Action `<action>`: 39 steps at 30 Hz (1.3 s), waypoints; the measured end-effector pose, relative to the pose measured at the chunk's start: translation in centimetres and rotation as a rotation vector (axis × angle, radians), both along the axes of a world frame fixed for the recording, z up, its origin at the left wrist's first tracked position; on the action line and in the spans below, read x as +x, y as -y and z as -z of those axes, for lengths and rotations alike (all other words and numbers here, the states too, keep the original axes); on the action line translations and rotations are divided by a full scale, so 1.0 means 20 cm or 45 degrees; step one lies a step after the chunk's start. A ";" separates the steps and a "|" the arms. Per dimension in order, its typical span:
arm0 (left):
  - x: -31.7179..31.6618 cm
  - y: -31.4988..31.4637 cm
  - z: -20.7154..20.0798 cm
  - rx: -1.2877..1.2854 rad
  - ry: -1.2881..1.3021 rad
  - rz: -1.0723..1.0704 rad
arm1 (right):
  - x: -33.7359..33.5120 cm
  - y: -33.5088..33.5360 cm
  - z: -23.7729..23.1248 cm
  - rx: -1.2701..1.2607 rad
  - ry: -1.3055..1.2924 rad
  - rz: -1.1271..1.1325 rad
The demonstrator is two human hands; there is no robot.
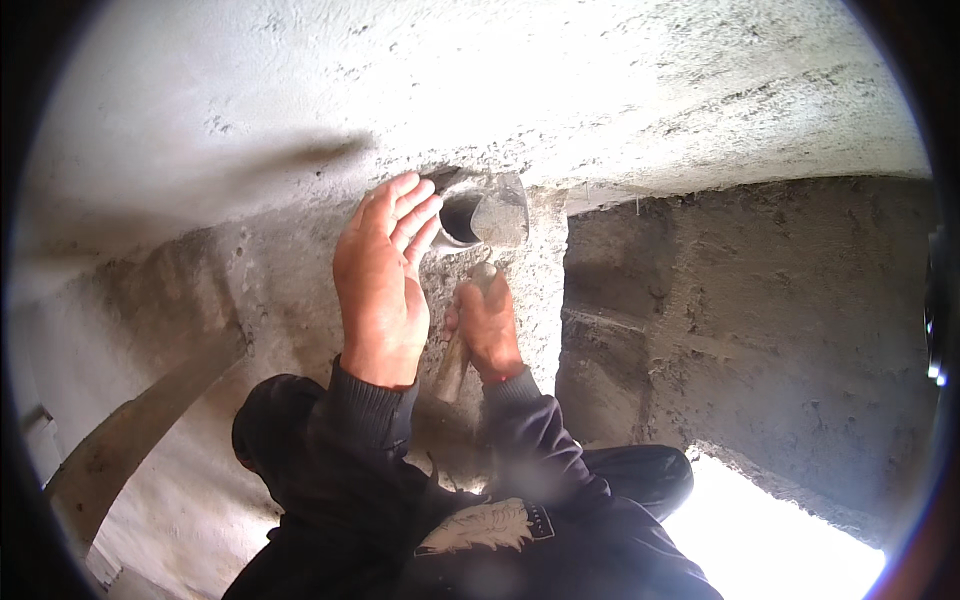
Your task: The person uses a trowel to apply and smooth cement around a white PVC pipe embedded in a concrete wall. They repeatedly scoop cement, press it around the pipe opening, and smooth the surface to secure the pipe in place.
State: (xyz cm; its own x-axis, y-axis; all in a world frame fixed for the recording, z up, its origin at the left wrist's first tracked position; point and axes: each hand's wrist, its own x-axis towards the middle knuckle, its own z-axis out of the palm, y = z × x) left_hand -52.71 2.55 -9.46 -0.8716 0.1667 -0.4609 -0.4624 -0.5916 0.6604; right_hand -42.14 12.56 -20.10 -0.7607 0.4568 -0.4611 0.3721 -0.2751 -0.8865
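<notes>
A round pipe opening (pixel 459 222) with a pale rim sits in the rough plastered wall, close under the bright surface above it. My right hand (pixel 490 325) is wrapped round the wooden handle of a trowel (pixel 503 212). The trowel's grey blade points up and covers the right side of the opening. On the opening's left, my left hand (pixel 385 270) is raised with fingers stretched out and the palm turned toward the pipe. It holds nothing. Whether its fingertips touch the rim I cannot tell.
A rough cement wall (pixel 750 330) recedes on the right, beyond the sunlit wall edge (pixel 550 290). A curved, beam-like form (pixel 150 420) rises at the left. Bright light fills a gap (pixel 770 530) at the lower right. My knees bend close below the wall.
</notes>
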 end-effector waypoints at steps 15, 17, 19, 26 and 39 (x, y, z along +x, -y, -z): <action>0.02 -0.02 -0.01 -0.045 -0.022 0.012 | 0.11 0.14 -0.03 0.084 0.117 0.161; 0.02 -0.02 -0.02 -0.047 -0.017 0.007 | 0.16 0.19 -0.05 -0.011 0.108 0.248; 0.02 -0.02 -0.03 -0.051 -0.017 0.006 | 0.17 0.20 -0.08 -0.043 0.108 0.216; 0.03 -0.01 -0.04 -0.025 -0.013 0.018 | 0.12 0.18 -0.09 0.030 0.102 0.209; 0.03 0.00 0.00 -0.073 -0.027 0.001 | 0.13 0.06 0.03 0.206 0.168 -0.092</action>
